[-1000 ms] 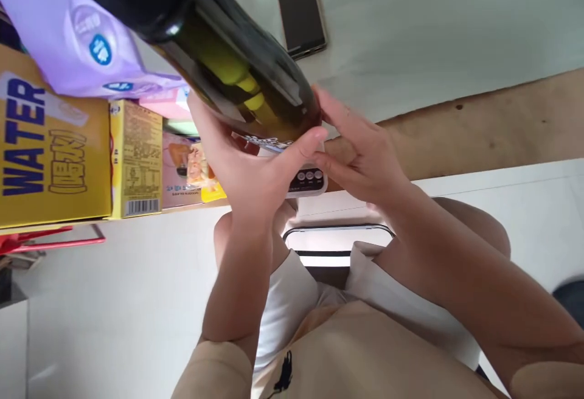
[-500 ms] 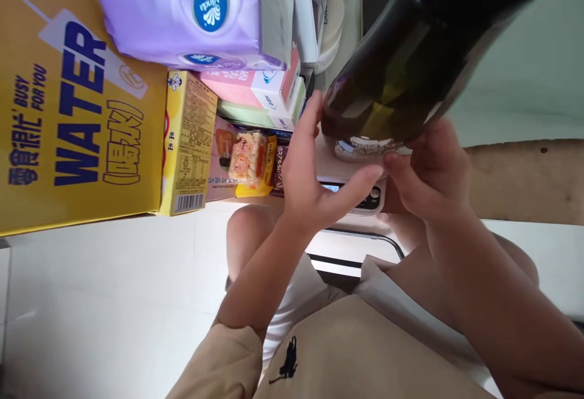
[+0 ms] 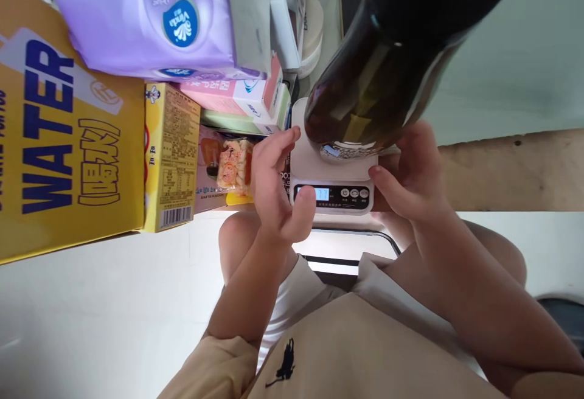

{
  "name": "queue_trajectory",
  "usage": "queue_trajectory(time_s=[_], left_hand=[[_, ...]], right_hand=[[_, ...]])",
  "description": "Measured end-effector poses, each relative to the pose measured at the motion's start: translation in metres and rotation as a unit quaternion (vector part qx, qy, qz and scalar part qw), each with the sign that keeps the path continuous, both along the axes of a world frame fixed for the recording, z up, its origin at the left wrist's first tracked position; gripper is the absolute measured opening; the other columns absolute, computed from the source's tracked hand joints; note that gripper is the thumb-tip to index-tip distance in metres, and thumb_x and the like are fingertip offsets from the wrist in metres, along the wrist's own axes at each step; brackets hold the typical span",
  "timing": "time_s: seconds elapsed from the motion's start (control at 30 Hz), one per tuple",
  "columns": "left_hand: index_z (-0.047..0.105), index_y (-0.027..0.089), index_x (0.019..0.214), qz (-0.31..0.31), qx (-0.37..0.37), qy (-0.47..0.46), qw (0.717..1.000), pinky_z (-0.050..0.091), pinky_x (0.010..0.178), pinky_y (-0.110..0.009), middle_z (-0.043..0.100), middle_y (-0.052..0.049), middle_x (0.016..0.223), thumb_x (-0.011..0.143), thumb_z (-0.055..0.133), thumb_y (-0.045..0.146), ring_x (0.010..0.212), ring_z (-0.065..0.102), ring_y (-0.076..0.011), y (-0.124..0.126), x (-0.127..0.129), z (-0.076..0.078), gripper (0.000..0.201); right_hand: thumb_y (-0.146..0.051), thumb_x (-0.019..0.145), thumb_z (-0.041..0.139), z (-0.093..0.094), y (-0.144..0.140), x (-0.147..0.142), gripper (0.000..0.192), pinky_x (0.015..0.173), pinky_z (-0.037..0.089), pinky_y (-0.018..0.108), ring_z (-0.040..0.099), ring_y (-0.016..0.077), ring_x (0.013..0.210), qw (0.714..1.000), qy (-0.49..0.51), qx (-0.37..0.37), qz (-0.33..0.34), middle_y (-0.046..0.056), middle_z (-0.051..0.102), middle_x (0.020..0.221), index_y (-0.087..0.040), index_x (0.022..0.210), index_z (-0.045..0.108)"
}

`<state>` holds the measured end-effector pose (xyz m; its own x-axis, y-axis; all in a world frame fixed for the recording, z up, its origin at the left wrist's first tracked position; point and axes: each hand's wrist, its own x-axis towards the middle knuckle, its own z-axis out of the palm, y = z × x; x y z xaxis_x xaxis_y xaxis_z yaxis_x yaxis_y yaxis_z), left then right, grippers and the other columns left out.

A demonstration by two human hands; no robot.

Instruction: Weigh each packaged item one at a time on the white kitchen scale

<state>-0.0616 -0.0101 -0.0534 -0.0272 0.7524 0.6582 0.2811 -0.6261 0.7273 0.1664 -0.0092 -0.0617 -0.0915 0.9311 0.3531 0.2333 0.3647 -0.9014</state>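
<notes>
A tall dark glass bottle (image 3: 365,95) stands on a small white kitchen scale (image 3: 301,171), its upper part leaning out of view at the top right. The scale's lit display (image 3: 323,194) is partly covered by my left thumb. My left hand (image 3: 278,186) is open to the left of the bottle, fingers curved and apart from the glass. On the other side, my right hand (image 3: 417,174) is beside the bottle's base, thumb spread away from it. Its fingertips are partly hidden behind the bottle, and whether they touch it I cannot tell.
To the left stand a yellow carton (image 3: 104,162), a yellow box (image 3: 173,156), a purple tissue pack (image 3: 137,16) and pink and green boxes (image 3: 228,95). A wrapped snack (image 3: 233,165) lies near my left hand. The table's wooden edge (image 3: 483,168) runs right.
My left hand has moved left, away from the bottle, uncovering more of the scale and its display. My right hand stays by the base, and the view has shifted slightly.
</notes>
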Motion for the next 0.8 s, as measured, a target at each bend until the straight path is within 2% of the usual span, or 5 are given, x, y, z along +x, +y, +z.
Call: queue_trajectory(time_s=[0.1, 0.33, 0.43, 0.57, 0.8], left_hand=[[0.055, 0.03, 0.15, -0.013, -0.018, -0.022, 0.999, 0.062, 0.105, -0.048, 0.063, -0.012, 0.138, 0.1, 0.05, 0.08, 0.13, 0.065, -0.0307, -0.002, 0.004, 0.0, 0.071], [0.062, 0.026, 0.146, -0.005, 0.003, -0.045, 0.999, 0.064, 0.098, -0.04, 0.063, -0.012, 0.132, 0.102, 0.053, 0.066, 0.122, 0.065, -0.0262, 0.001, 0.009, 0.0, 0.06], [0.064, 0.027, 0.144, -0.007, -0.007, -0.066, 0.998, 0.063, 0.101, -0.039, 0.062, -0.011, 0.131, 0.102, 0.057, 0.06, 0.122, 0.065, -0.0257, 0.002, 0.012, 0.003, 0.055], [0.066, 0.027, 0.141, 0.008, 0.007, -0.088, 0.996, 0.063, 0.099, -0.037, 0.061, -0.011, 0.128, 0.102, 0.057, 0.059, 0.12, 0.065, -0.025, 0.003, 0.017, 0.004, 0.051], [0.066, 0.027, 0.137, 0.021, 0.024, -0.096, 0.995, 0.063, 0.093, -0.037, 0.06, -0.011, 0.125, 0.102, 0.058, 0.058, 0.115, 0.065, -0.0246, 0.01, 0.021, 0.002, 0.048]], right_hand=[[-0.049, 0.096, 0.069, 0.001, 0.0, 0.004, 0.066, 0.13, 0.05, 0.064, 0.06, 0.0342, 0.151, 0.999, -0.003, 0.045, 0.003, 0.005, 0.06, 0.161, -0.042, 0.158, 0.047], [-0.033, 0.095, 0.068, 0.013, -0.011, 0.005, 0.075, 0.131, 0.051, 0.06, 0.061, 0.0301, 0.149, 0.997, -0.016, 0.081, -0.005, 0.003, 0.06, 0.162, -0.041, 0.165, 0.043], [-0.028, 0.094, 0.07, 0.016, -0.024, 0.005, 0.076, 0.131, 0.051, 0.06, 0.062, 0.0303, 0.149, 0.998, -0.006, 0.068, -0.015, 0.004, 0.059, 0.162, -0.041, 0.165, 0.044], [-0.025, 0.094, 0.071, 0.008, -0.037, 0.006, 0.078, 0.126, 0.055, 0.061, 0.061, 0.0315, 0.151, 0.998, -0.015, 0.041, -0.039, 0.006, 0.059, 0.163, -0.041, 0.165, 0.042], [-0.026, 0.093, 0.073, 0.013, -0.035, 0.003, 0.078, 0.132, 0.049, 0.063, 0.057, 0.0319, 0.153, 0.999, -0.011, 0.032, -0.037, 0.008, 0.059, 0.16, -0.039, 0.163, 0.043]])
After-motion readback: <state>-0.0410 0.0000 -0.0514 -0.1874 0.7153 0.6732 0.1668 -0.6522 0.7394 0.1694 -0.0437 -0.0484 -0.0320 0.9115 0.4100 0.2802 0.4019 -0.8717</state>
